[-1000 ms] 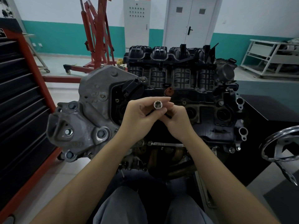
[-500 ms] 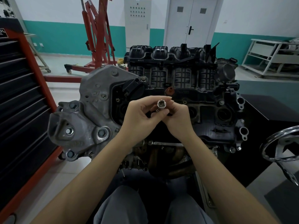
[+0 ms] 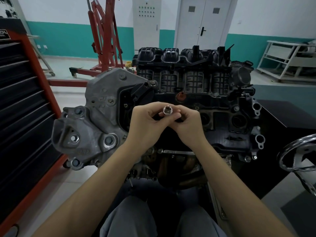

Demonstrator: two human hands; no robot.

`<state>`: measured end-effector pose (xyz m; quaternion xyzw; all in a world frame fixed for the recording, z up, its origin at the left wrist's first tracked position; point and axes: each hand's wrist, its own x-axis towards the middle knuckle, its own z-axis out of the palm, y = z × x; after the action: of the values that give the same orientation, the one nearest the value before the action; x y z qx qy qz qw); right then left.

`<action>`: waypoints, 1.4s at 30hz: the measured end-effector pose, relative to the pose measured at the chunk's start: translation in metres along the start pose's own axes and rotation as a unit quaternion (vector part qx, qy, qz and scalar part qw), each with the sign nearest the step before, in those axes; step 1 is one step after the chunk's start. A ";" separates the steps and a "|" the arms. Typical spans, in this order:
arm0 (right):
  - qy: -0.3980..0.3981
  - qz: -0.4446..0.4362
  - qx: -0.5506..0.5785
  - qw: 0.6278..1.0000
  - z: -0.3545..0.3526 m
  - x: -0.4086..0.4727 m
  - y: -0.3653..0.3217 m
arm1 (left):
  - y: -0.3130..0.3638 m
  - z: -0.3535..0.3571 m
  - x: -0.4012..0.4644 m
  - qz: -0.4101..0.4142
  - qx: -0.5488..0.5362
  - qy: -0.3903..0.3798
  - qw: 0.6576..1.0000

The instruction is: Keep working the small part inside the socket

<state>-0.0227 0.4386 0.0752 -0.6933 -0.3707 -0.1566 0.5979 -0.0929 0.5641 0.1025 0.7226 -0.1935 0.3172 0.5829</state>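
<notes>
So the shiny chrome socket [image 3: 167, 110] sits right in the middle of the shot, pinched between both hands above the engine's valve cover [image 3: 222, 117]. Its square drive hole faces pretty much straight at the camera, so the long axis runs from the viewer away and down toward the engine. No size marking readable on it, too small to tell.

The left hand [image 3: 147, 124] has fingers and thumb curled round the socket from the left; the right hand [image 3: 188, 124] is curled in too, fingertips closing on the socket from the right, with something dark tucked under the fingers that I can't make out. Both hands touch each other at the fingertips.

Writing-wise: there's a small stamped code on the black intake manifold [image 3: 188, 65] at the far side, but it's too blurry to read. Some cast lettering on the near part of the grey aluminium bracket [image 3: 95, 127] at left, also unreadable. The red and black tool cabinet [image 3: 20, 106] on the far left has a badge with white letters, cut off at the frame edge.

Further back there's a red engine hoist [image 3: 106, 36], a grey electrical cabinet [image 3: 146, 23] and a double door [image 3: 203, 21]. A chrome handwheel [image 3: 297, 156] is at near right.
</notes>
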 end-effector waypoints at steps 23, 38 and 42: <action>-0.011 0.006 -0.003 1.000 -0.003 0.000 -0.003 | 0.005 -0.001 0.002 -0.017 -0.009 -0.040 0.999; -0.034 0.004 -0.025 0.999 -0.001 0.000 -0.001 | 0.006 -0.005 0.004 -0.024 -0.036 -0.066 0.997; -0.012 0.000 -0.040 0.999 0.001 0.000 0.001 | 0.005 -0.006 0.003 -0.013 -0.022 -0.083 0.996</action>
<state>-0.0217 0.4395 0.0741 -0.7184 -0.3713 -0.1635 0.5651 -0.0950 0.5691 0.1089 0.7356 -0.2390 0.2444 0.5849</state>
